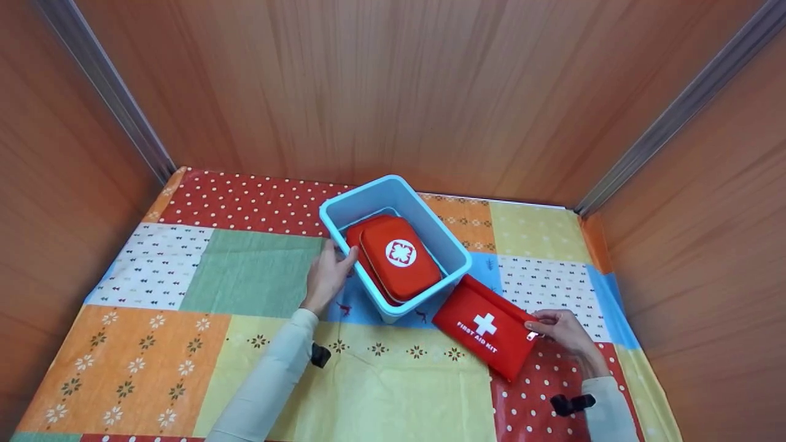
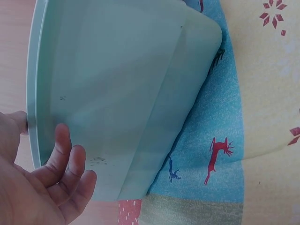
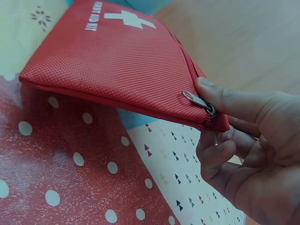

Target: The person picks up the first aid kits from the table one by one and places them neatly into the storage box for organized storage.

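A light blue plastic bin [image 1: 430, 230] stands at the middle of the table, turned at an angle. Inside it lies a red zippered case [image 1: 408, 273] with a white round emblem. My left hand [image 1: 326, 276] grips the bin's left rim, thumb over the edge and fingers along the outer wall [image 2: 108, 84]. To the right of the bin is a flat red first aid pouch [image 1: 473, 313] with a white cross. My right hand [image 1: 568, 334] pinches the pouch's right corner beside the metal zipper pull [image 3: 197, 101]; in the right wrist view that corner is raised off the cloth.
A patchwork-print tablecloth [image 1: 258, 270] covers the table. Wood-grain panels stand at the back [image 1: 368, 92] and both sides, with metal strips at the corners. Small dark devices sit at both wrists.
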The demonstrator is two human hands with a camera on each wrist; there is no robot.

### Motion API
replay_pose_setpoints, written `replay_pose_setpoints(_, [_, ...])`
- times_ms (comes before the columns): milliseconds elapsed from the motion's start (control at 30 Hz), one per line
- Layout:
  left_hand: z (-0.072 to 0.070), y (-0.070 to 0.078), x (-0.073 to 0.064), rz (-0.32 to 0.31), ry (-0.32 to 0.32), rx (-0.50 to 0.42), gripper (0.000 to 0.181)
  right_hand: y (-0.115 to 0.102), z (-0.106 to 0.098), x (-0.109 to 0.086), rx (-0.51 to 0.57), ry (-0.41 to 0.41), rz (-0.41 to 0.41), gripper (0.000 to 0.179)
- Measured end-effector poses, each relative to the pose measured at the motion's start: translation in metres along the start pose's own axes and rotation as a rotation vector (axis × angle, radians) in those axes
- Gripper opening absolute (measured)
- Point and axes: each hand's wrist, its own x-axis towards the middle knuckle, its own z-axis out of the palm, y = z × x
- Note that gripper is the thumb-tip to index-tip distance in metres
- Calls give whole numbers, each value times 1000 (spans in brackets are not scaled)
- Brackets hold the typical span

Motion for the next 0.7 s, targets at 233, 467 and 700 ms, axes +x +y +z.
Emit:
replay_pose_setpoints(233, [-1, 0, 0, -6, -3, 3, 41, -1, -3, -4, 30, 26, -20, 44])
replay_pose_setpoints(467, [0, 0, 0, -19, -3, -3, 42, -2, -6, -4, 66, 64, -2, 45])
replay_pose_setpoints(700, [1, 0, 1, -16, -6, -16, 45, -7, -10, -5, 94, 106, 42, 55])
